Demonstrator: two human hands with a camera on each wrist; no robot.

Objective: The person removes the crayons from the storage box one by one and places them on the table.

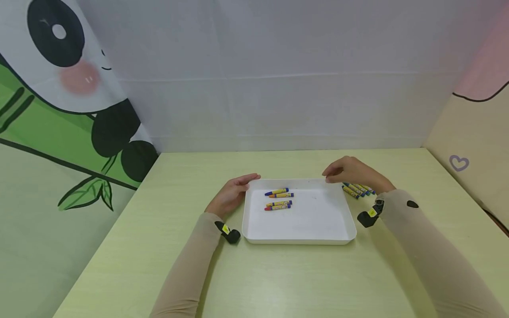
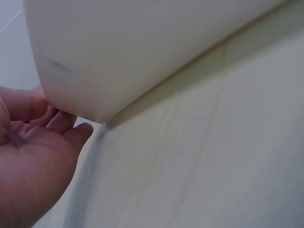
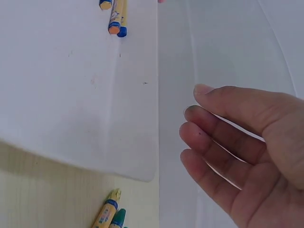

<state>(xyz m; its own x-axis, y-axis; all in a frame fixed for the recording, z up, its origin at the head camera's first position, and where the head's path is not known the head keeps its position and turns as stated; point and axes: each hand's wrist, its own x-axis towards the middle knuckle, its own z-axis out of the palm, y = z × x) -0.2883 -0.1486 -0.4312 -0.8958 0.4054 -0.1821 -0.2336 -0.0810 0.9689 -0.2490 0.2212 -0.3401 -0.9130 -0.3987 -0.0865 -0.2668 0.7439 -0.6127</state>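
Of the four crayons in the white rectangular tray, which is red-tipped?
The yellow-wrapped, red-tipped crayon, lowest of the four in the head view; the other three crayons have blue, orange and yellow tips.

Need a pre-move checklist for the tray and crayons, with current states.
1. Left hand on white tray: ok, at its far left corner.
2. Right hand free: ok, holds nothing.
3. Four crayons within the tray's rim: ok, lying left of centre.
4. Loose crayons in the tray: not ok, on the table to its right.
5. Loose crayon count: cannot tell, right hand may cover some.
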